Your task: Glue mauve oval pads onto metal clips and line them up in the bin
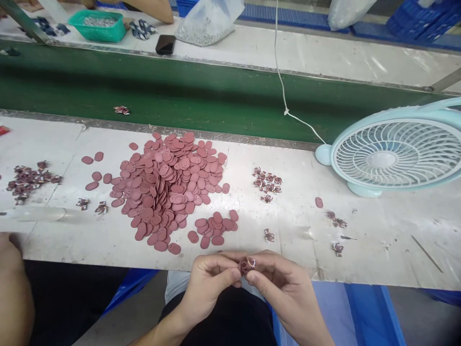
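Observation:
Between my two hands, just over the table's front edge, is a small dark-red figure-like piece (245, 265) with white bits on it. My left hand (212, 281) pinches it from the left with thumb and fingers. From the other side, my right hand (283, 288) grips it near its white part. Beyond my hands lies a large heap of flat, oval dusty-red pieces (169, 178), and a smaller group of the same ovals (214, 227) sits closer. A single small dark-red and white piece (269, 235) rests just past my right hand.
A light-blue fan (391, 154) stands at the right, its white cord (281, 81) running upward. Small dark-red pieces cluster at centre right (267, 182) and far left (29, 180). Someone else's arm (14, 288) is at the left edge. A green basket (97, 26) sits on the back shelf.

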